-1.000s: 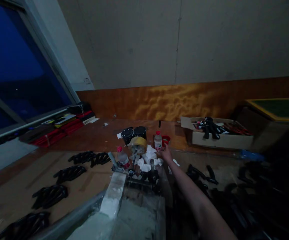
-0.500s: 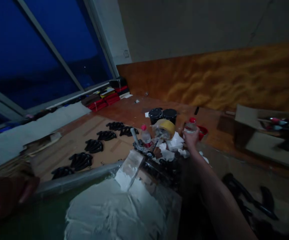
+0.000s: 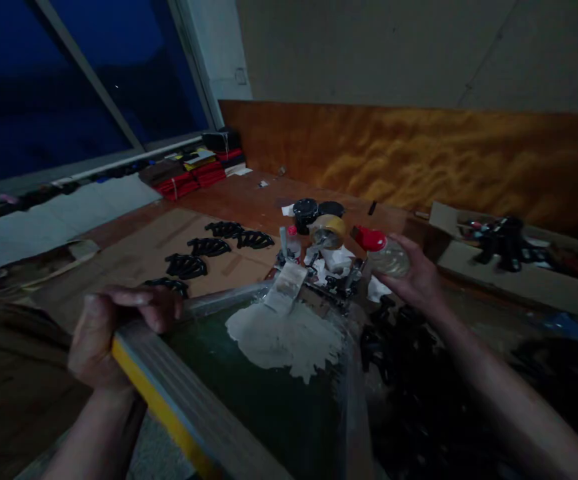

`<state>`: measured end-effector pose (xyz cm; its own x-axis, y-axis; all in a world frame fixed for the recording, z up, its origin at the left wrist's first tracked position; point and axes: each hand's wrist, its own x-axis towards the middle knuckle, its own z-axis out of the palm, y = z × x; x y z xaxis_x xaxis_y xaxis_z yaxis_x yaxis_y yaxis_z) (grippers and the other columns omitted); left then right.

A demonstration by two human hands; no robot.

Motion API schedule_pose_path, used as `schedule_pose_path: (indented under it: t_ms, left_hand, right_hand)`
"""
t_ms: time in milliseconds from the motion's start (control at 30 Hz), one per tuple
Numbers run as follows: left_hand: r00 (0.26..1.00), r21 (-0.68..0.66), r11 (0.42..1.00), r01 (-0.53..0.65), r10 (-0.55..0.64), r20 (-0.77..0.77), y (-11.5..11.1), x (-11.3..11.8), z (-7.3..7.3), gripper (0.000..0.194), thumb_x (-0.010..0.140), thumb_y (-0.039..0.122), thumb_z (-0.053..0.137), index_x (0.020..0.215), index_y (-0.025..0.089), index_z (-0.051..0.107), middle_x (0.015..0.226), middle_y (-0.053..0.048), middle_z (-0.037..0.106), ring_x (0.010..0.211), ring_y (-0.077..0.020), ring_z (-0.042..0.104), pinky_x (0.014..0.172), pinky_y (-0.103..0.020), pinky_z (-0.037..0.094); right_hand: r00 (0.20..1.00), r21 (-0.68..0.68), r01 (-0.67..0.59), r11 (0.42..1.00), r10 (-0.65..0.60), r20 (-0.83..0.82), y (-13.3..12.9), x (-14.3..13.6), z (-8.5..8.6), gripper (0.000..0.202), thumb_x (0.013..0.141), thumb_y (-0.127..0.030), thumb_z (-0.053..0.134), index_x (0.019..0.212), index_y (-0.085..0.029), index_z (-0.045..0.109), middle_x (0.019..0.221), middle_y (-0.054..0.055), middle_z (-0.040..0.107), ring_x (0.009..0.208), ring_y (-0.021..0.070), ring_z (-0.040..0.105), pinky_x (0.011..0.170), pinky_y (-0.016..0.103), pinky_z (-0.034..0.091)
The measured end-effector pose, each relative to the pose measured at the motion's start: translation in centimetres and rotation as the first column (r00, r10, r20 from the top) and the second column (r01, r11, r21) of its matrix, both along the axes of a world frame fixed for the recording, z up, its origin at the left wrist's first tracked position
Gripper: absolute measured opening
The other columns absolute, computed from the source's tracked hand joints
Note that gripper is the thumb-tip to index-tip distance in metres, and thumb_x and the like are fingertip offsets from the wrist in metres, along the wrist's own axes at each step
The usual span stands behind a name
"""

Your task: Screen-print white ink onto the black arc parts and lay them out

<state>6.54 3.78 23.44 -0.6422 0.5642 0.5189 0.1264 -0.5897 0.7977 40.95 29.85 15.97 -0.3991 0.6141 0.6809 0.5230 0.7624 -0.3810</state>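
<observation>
My left hand (image 3: 113, 327) is closed around the corner of a screen-printing frame (image 3: 193, 393), which is tilted, with a yellow strip along its near side. Whitish paste (image 3: 283, 340) lies spread over the dark green mesh (image 3: 249, 407). A pale, paste-smeared block (image 3: 287, 283) rests at the frame's far end. My right hand (image 3: 416, 277) grips a clear plastic bottle (image 3: 393, 259), tipped to the left beyond the frame's right side. Red shows at the bottle's left end; I cannot tell how much of it is cap and how much a red bowl behind.
Several black slatted parts (image 3: 186, 265) lie on cardboard at the left. Beyond the frame stand a second bottle (image 3: 293, 243), a yellow tape roll (image 3: 329, 230), black tubs (image 3: 305, 212) and crumpled white paper (image 3: 339, 259). At right are a carton (image 3: 473, 267) and dark parts.
My left hand has come in and taken hold of the frame, whose near side is now raised into view. The bottle in my right hand has gone from upright to tipped left.
</observation>
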Motion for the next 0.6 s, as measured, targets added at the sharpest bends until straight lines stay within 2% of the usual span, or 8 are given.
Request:
schedule_pose_path:
  t_ms: [100,267,433,600]
  left_hand:
    - [0.993,0.091,0.989,0.112,-0.108,-0.053,0.0,-0.2,-0.6,0.03,0.086,0.042,0.062,0.074,0.017,0.071,0.048,-0.002,0.057,0.048,-0.0154,0.052,0.051,-0.031,0.045]
    - [0.983,0.144,0.973,0.181,-0.176,-0.051,-0.2,-0.4,-1.7,0.03,0.087,0.039,0.061,0.075,0.015,0.074,0.049,-0.004,0.059,0.051,-0.0171,0.056,0.053,-0.032,0.047]
    - [0.973,0.153,0.961,0.229,-0.223,-0.059,-0.7,-0.5,-2.1,0.027,0.087,0.037,0.06,0.076,0.017,0.075,0.051,-0.003,0.06,0.051,-0.0166,0.056,0.052,-0.03,0.046]
    - [0.954,0.181,0.937,0.3,-0.292,-0.069,-1.0,-0.5,-2.6,0.028,0.089,0.033,0.055,0.078,0.016,0.073,0.053,-0.004,0.06,0.051,-0.0167,0.055,0.051,-0.03,0.045]
  right_hand:
    - [0.961,0.029,-0.038,0.999,0.029,0.275,-4.2,-0.1,1.0,0.065,0.08,-0.038,0.063,0.139,-0.022,0.045,0.121,0.011,0.062,0.104,0.0284,0.062,0.086,0.043,0.051]
    - [0.748,0.041,-0.017,0.999,-0.015,0.664,-8.6,-1.4,2.1,0.066,0.076,-0.025,0.062,0.141,-0.024,0.049,0.106,0.012,0.063,0.09,0.0264,0.059,0.077,0.037,0.044]
    - [0.563,0.101,-0.055,0.993,-0.053,0.825,-10.5,-3.2,3.5,0.065,0.076,-0.015,0.059,0.139,-0.03,0.05,0.102,0.011,0.062,0.089,0.0251,0.054,0.078,0.035,0.037]
    - [0.479,0.198,-0.097,0.975,-0.129,0.868,-10.8,-4.0,4.0,0.058,0.083,-0.015,0.055,0.138,-0.033,0.049,0.098,0.01,0.06,0.086,0.0235,0.052,0.077,0.035,0.033]
